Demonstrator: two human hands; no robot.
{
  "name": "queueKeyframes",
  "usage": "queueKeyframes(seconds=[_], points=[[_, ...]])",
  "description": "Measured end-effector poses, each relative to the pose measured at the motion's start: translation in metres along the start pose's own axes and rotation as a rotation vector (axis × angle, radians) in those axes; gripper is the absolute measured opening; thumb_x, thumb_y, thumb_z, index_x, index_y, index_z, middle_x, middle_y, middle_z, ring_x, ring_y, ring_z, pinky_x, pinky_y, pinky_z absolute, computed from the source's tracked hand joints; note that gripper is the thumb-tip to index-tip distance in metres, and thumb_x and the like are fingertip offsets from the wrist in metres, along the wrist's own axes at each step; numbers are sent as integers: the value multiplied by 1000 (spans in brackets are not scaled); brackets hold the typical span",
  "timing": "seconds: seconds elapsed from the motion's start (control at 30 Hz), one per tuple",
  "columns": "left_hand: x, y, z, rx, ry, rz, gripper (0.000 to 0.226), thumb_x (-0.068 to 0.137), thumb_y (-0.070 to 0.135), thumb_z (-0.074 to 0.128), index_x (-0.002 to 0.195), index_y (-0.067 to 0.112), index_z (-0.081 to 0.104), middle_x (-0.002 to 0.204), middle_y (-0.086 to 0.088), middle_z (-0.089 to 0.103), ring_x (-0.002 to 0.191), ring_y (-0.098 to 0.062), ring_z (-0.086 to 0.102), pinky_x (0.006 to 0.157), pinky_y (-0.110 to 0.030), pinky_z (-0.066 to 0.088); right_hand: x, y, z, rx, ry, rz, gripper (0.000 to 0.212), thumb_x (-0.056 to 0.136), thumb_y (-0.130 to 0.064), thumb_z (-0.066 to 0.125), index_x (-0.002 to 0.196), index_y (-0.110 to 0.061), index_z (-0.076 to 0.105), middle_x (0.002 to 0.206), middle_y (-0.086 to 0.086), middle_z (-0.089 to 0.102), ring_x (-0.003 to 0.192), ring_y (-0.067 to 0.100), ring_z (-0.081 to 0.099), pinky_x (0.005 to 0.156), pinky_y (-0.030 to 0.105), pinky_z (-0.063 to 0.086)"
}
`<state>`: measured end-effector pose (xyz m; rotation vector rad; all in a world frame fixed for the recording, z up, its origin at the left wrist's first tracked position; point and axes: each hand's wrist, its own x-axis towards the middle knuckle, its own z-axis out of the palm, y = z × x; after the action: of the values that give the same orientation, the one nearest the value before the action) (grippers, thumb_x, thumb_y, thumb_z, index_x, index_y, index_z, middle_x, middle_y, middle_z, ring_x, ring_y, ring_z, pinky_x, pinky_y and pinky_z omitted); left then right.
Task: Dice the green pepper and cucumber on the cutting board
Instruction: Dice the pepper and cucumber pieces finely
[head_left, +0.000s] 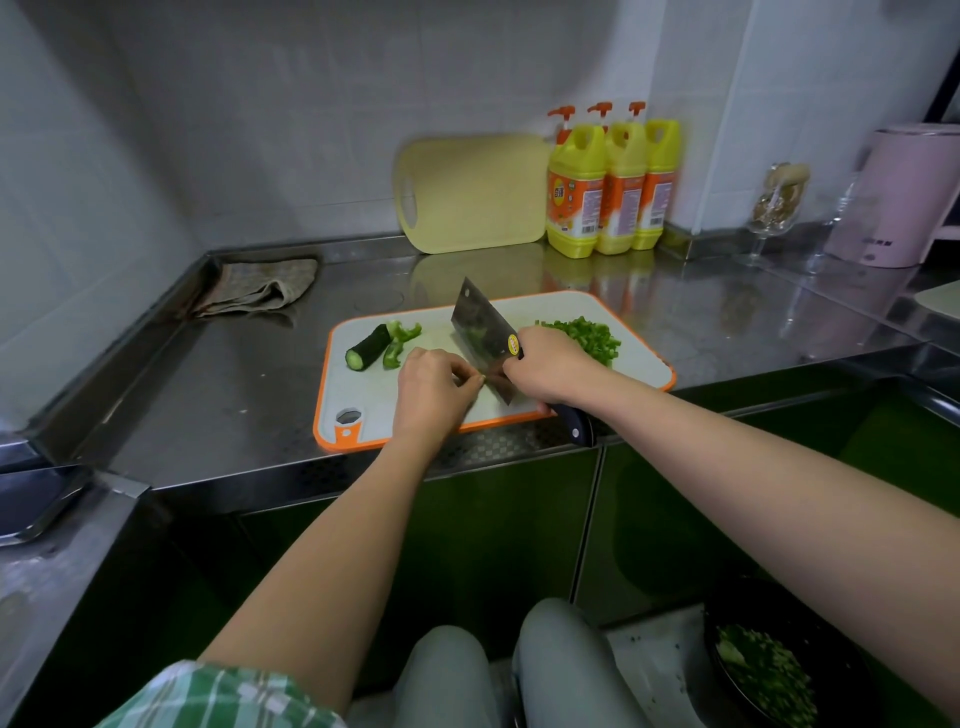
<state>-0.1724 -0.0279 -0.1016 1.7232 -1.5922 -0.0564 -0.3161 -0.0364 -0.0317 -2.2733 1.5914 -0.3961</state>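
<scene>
Gripping the cleaver (480, 332) by its dark handle, the right hand (550, 364) sits over the middle of the board (363, 400), its fingers wrapped tight where handle meets blade. The blade stands tilted, its tip pointing away toward the wall, and the butt of the handle sticks out past the board's near edge. The left hand (434, 387) is just beside it, fingers curled and fingertips drawn together against the blade's near side. Whether they pinch anything there I cannot tell, since the hand hides that spot.

The board is white with an orange rim and lies flat on the steel counter (234, 374). On its left part lies a cucumber stub (369, 348), dark-skinned with a pale cut end facing the near left. A few pepper strips (400, 340) lie touching it on the right. On the board's far right is a heap of diced green (592, 338), just behind the right hand.

Behind, a yellow board (472, 192) leans against the tiled wall, with three yellow pump bottles (613, 187) beside it. A crumpled rag (260, 286) lies in the counter's back left corner. Far right stand a stemmed glass (774, 208) and a pink kettle (909, 197). Low down at the right, below the counter, a dark bowl (763, 670) holds more green dice.
</scene>
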Motion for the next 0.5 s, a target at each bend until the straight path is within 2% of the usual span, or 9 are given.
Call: queueKeyframes(seconds=[0.07, 0.17, 0.33, 0.5], points=[[0, 1, 0, 5, 5, 6, 9, 82, 23, 74, 80, 16, 78, 79, 1, 73, 86, -22, 62, 80, -40, 53, 1, -2, 1, -27, 1, 8, 24, 90, -12, 46, 67, -14, 39, 56, 6, 48, 68, 32, 57, 58, 28, 46], [-1, 1, -1, 9, 8, 13, 9, 82, 23, 74, 80, 15, 78, 79, 0, 74, 87, -23, 61, 83, -38, 50, 1, -5, 1, -44, -7, 13, 25, 92, -13, 46, 68, -13, 38, 59, 6, 47, 71, 31, 56, 54, 22, 39], [-1, 0, -1, 2, -2, 13, 8, 81, 21, 74, 79, 15, 78, 78, 0, 73, 85, -23, 62, 79, -40, 53, 1, -12, -5, -32, -70, 40, 22, 93, -9, 44, 72, -7, 44, 54, 10, 54, 40, 19, 54, 40, 23, 37], [-1, 0, 0, -1, 0, 16, 7, 81, 21, 74, 79, 16, 78, 78, 0, 73, 84, -23, 62, 76, -40, 54, 7, -18, -9, -5, -113, 59, 23, 93, -4, 41, 71, -4, 41, 56, 13, 52, 29, 15, 49, 34, 17, 36]])
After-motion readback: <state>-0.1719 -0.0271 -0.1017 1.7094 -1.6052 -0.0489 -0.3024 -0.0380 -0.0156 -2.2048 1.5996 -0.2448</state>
